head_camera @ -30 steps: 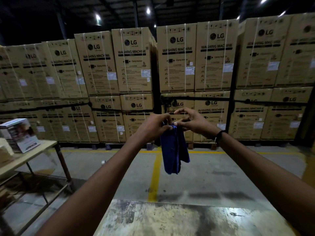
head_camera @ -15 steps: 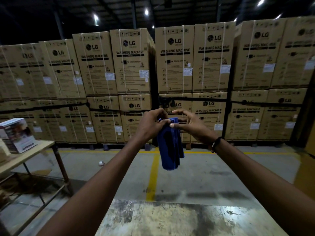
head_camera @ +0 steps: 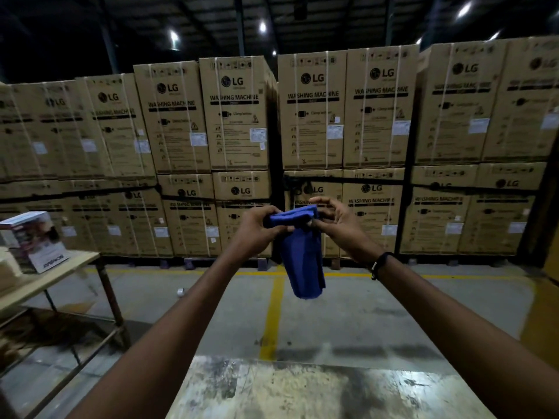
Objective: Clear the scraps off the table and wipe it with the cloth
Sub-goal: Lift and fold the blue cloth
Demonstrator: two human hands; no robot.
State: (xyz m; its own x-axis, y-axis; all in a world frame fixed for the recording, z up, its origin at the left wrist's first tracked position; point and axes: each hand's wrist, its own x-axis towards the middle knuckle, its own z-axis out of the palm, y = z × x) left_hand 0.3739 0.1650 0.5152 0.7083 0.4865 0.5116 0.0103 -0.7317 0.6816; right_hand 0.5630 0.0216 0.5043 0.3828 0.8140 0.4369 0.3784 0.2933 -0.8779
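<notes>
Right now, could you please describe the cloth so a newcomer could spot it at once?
In front of the wall of cardboard boxes, both arms reach out over the table. The cloth hangs between the left hand and right hand, the only bright blue thing.

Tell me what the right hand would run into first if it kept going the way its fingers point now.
The right hand points leftward toward the left hand, so it would meet the blue cloth bunched between them first, then the left hand. Depth is hard to judge from this one view.
</notes>
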